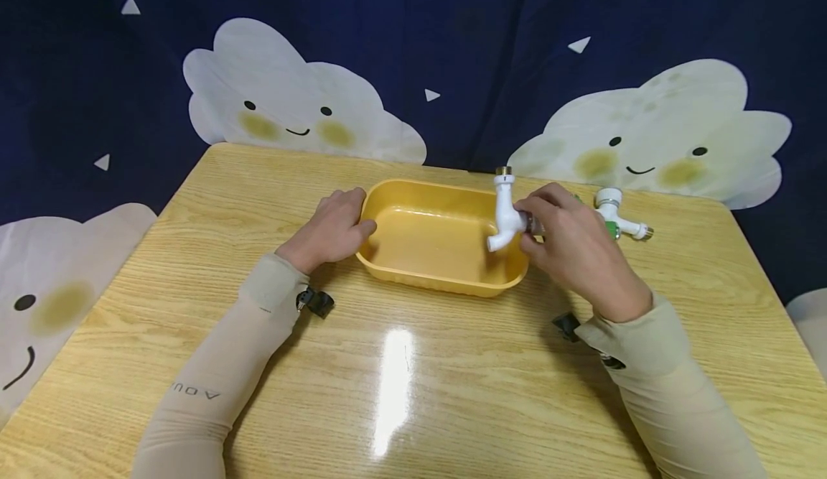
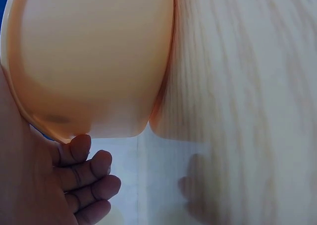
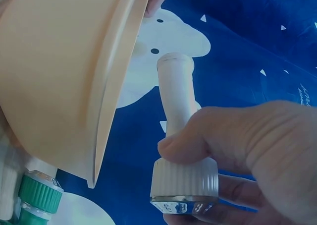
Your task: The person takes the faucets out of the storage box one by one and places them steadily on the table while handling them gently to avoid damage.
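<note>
A yellow plastic basin [image 1: 426, 242] stands on the table. My left hand [image 1: 332, 228] grips its left end, the thumb over the rim and the fingers outside. In the left wrist view those curled fingers [image 2: 101, 183] lie against the outer edge. Above the basin's right end, my right hand [image 1: 578, 249] holds a white plastic faucet [image 1: 507, 213] by its ribbed knob, with the spout hanging over the basin. From the right wrist, the thumb presses on the faucet [image 3: 176, 86] beside the greyish knob [image 3: 184, 179]; other fingers wrap behind it.
A second white faucet [image 1: 607, 210] with green parts lies on the table behind my right hand, partly hidden by it. The wooden table [image 1: 310, 407] reaches back to a dark blue curtain [image 1: 465, 48] printed with clouds.
</note>
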Tool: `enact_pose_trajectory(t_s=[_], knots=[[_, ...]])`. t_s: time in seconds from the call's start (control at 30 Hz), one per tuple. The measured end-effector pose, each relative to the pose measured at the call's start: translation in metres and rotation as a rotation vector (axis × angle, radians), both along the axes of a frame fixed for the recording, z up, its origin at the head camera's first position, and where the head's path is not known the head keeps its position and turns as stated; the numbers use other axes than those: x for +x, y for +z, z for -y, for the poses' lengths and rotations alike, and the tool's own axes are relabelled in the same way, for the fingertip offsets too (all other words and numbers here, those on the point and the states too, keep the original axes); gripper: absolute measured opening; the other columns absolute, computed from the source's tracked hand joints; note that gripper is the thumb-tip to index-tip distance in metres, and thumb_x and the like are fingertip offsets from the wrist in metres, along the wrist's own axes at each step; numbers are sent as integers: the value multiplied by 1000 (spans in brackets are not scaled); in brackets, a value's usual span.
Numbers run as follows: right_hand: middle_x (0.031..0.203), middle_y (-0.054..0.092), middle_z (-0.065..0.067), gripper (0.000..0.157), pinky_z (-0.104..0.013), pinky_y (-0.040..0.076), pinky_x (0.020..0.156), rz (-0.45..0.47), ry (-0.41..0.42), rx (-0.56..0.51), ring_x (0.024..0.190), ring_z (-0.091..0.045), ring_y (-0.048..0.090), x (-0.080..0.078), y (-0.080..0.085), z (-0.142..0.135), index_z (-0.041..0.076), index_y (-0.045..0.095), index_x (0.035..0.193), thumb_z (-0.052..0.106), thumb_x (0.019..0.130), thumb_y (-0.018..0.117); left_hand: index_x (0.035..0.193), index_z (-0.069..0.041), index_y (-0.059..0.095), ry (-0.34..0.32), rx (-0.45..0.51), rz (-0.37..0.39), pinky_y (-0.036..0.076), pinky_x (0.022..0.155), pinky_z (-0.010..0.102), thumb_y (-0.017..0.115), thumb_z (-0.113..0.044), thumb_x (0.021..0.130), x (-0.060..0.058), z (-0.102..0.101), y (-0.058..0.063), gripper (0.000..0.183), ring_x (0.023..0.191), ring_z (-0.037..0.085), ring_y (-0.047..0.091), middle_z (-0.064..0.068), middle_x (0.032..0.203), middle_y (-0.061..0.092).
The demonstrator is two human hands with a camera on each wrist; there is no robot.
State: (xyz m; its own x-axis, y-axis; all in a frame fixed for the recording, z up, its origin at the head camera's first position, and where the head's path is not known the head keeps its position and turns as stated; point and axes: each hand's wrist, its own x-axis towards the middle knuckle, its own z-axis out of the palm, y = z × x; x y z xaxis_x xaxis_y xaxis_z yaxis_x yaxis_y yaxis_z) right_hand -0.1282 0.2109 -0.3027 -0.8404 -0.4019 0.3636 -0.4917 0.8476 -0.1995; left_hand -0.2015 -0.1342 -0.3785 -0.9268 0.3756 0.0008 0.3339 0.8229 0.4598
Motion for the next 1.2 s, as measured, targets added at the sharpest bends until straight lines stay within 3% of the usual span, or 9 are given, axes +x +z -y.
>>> enact_pose_trajectory(t_s=[1.2], knots=[[112,68,-18,32,-48,52,74,-10,-23,11,91,-32,65,-3,3,-7,-1,73,112,2,80,73,99,-8,49,-5,8,7,29,81,38,45,-29,97,-1,1,-1,22,88,31,44,10,85,46]])
